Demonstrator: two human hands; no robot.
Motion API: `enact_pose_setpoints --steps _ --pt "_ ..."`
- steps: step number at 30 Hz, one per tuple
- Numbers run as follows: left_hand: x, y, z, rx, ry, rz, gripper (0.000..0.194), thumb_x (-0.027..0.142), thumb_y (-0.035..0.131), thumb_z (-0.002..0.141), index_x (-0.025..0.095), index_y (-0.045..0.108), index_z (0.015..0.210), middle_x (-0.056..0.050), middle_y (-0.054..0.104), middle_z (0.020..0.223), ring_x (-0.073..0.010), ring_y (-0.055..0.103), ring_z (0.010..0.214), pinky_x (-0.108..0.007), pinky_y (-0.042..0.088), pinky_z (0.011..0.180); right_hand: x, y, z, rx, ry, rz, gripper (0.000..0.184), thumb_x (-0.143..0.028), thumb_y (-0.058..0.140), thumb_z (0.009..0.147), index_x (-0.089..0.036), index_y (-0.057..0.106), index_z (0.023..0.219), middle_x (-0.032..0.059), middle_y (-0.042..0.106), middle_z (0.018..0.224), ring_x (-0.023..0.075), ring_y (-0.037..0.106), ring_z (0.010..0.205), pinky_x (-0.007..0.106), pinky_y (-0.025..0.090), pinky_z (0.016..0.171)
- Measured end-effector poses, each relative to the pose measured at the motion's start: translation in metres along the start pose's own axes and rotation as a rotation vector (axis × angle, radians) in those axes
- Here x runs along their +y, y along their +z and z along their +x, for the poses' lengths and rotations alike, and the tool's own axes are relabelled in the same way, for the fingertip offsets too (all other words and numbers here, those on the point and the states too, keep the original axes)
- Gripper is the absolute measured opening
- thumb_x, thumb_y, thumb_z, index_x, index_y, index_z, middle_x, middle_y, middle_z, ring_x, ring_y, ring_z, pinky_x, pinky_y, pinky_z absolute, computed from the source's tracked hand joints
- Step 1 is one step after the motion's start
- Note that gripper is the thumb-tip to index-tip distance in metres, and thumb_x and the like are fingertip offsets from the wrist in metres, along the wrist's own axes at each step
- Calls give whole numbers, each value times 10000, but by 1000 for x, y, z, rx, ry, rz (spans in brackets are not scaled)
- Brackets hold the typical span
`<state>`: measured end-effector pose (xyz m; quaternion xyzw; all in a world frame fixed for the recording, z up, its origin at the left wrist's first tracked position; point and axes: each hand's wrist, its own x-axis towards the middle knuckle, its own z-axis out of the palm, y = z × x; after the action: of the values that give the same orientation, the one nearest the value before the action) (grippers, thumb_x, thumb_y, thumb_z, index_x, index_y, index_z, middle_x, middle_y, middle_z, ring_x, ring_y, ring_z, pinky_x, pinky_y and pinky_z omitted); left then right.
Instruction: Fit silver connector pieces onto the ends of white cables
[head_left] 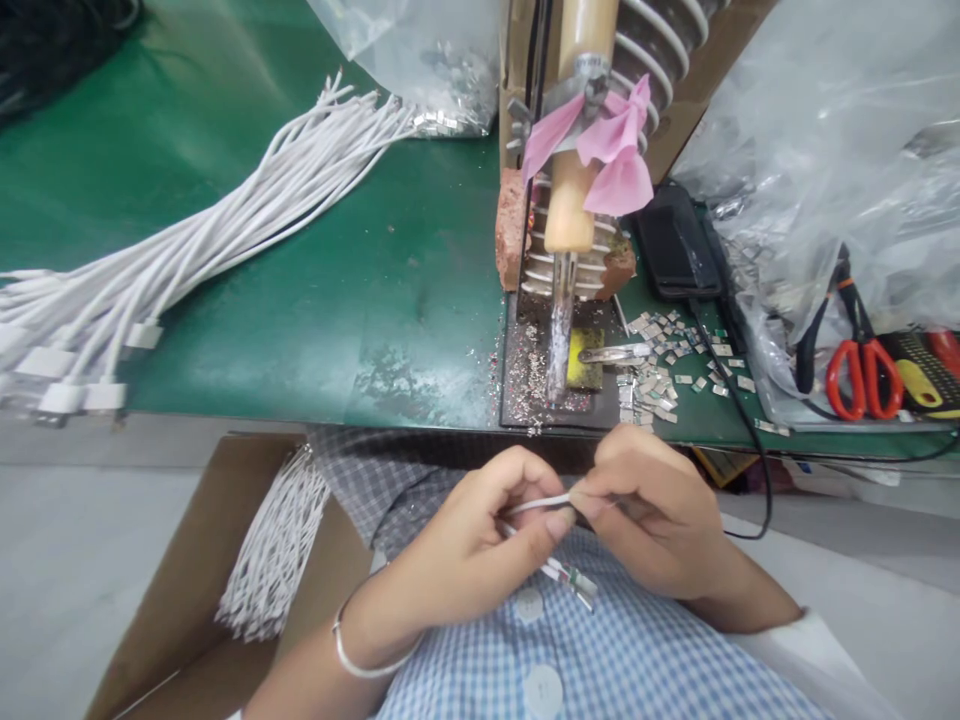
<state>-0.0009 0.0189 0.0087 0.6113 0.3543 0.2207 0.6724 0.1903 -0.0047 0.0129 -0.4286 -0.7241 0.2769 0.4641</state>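
Note:
My left hand is curled round a thin white cable, close to my body and in front of the bench edge. The thumb and fingertips of my right hand pinch the same cable at its end, so the tip is hidden. Below my left thumb, white cable ends with small metal USB connectors and bits of green board stick out. Above my hands, a soldering iron with a wooden handle is clamped tip down. Its tip hangs beside a yellow sponge.
White cables lie bundled on the green bench. Small metal connectors are scattered right of the iron, near a black phone and red-handled pliers. A cardboard box with more cables stands below left.

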Motion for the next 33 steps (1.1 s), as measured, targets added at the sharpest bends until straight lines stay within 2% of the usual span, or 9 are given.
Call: enact_pose_setpoints --steps 5,10,14,19,24,29,33 --pt "-1 -1 -3 71 27 -62 225 329 539 974 177 576 813 37 470 652 -104 372 563 -228 308 506 3 -3 -1 22 29 43 120 -114 551 904 -185 647 904 2 613 739 117 567 668 241 476 585" --pt "-4 -2 -3 54 46 -58 224 318 534 983 168 589 825 49 460 633 -95 376 560 -215 314 510 3 -7 0 16 16 21 233 -68 559 882 -175 673 1055 10 617 777 116 566 701 240 482 617" --pt "-4 -3 0 52 56 -70 234 297 519 991 172 573 801 62 423 615 -86 346 542 -208 297 495 3 -7 1 -27 -28 12 285 -18 536 863 -152 676 1072 3 597 751 110 556 716 225 488 639" --pt "-4 -3 0 50 79 -61 229 283 523 988 173 569 792 63 427 621 -83 350 544 -202 304 500 3 -6 0 -47 17 3 267 -32 547 852 -158 666 1056 11 595 800 110 560 737 229 497 653" --pt "-5 -2 -1 83 24 -43 238 328 527 985 166 590 822 52 464 628 -90 398 547 -210 327 502 1 -7 0 -55 12 -5 263 -31 540 852 -156 663 1048 12 592 796 109 565 733 226 502 649" --pt "-5 -2 0 104 -27 -68 291 396 515 987 166 578 821 56 467 581 -96 398 512 -215 321 473 0 -5 -1 -47 -75 -66 302 -24 526 861 -159 652 1099 14 598 772 118 564 716 232 503 626" --pt "-5 -2 1 99 -42 -93 301 413 504 988 170 569 823 63 454 567 -93 380 495 -214 305 457 1 -3 -3 -44 -92 -98 245 -56 542 872 -163 655 1061 23 604 776 122 569 698 238 500 601"
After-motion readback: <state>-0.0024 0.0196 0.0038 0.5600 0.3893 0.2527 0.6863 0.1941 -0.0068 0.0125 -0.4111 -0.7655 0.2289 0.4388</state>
